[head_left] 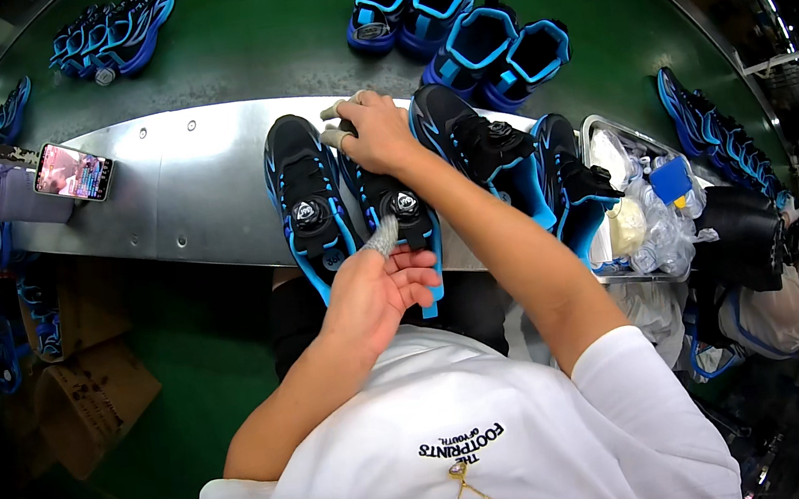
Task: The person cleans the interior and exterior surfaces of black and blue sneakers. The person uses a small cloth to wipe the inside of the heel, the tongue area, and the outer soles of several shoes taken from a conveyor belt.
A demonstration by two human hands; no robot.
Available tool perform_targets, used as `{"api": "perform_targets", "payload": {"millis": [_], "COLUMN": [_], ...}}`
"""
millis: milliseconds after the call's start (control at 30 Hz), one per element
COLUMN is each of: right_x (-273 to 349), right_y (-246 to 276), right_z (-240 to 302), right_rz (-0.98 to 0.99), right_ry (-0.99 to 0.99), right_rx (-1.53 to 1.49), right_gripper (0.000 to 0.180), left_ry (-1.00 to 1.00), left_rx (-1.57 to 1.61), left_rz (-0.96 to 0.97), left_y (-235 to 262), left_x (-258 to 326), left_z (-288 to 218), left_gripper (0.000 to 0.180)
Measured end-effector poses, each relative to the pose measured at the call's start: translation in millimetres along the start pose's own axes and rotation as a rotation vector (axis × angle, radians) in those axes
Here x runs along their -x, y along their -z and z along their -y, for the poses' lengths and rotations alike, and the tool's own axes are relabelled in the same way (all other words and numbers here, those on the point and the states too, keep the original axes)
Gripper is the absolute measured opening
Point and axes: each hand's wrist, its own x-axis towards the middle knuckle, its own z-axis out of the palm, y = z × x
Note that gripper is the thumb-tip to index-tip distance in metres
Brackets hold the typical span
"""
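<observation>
A black and blue sneaker point(402, 211) with a round lacing dial lies on the metal ledge, toe pointing away from me. My right hand point(374, 132) is wrapped over its toe, with pale covers on some fingertips. At its heel end, my left hand point(371, 288) is turned palm up, the fingers loosely bent and apart. Its thumb, in a grey cover, touches the shoe beside the dial. A matching sneaker point(303, 186) lies close on the left. Two more, a sneaker point(465, 135) and another sneaker point(572, 176), lie to the right, partly behind my right forearm.
Several sneakers point(478, 42) stand on the green table point(259, 26) beyond the metal ledge point(160, 190). A phone point(74, 172) leans at the left. On the right sits a metal tray point(615, 274) with plastic bags and a blue item. A cardboard box point(96, 400) is low on the left.
</observation>
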Motion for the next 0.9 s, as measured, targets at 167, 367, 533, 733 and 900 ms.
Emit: {"api": "perform_targets", "payload": {"millis": [167, 367, 533, 733, 900], "right_x": [-2.7, 2.0, 52.0, 67.1, -0.5], "right_y": [-2.7, 16.0, 93.8, 144.2, 193.2], "right_z": [4.4, 0.5, -18.5, -24.0, -12.9], "right_rz": [-0.037, -0.101, 0.024, 0.273, 0.114], "right_ry": [-0.125, -0.076, 0.381, 0.117, -0.174], "right_rx": [-0.061, -0.042, 0.602, 0.51, 0.512], "right_gripper": [0.022, 0.021, 0.019, 0.032, 0.055], "left_ry": [-0.281, -0.245, -0.8, -0.775, -1.252], "left_rx": [-0.309, -0.778, -2.04, -1.882, -1.798], "left_rz": [-0.126, 0.015, -0.083, 0.006, 0.04], "left_y": [-9.0, -4.2, 20.9, 16.6, 18.4], "left_x": [-5.9, 35.8, 55.3, 3.1, -7.7], "left_z": [22.4, 3.0, 10.2, -35.6, -160.3], "left_gripper": [0.023, 0.014, 0.079, 0.035, 0.037]}}
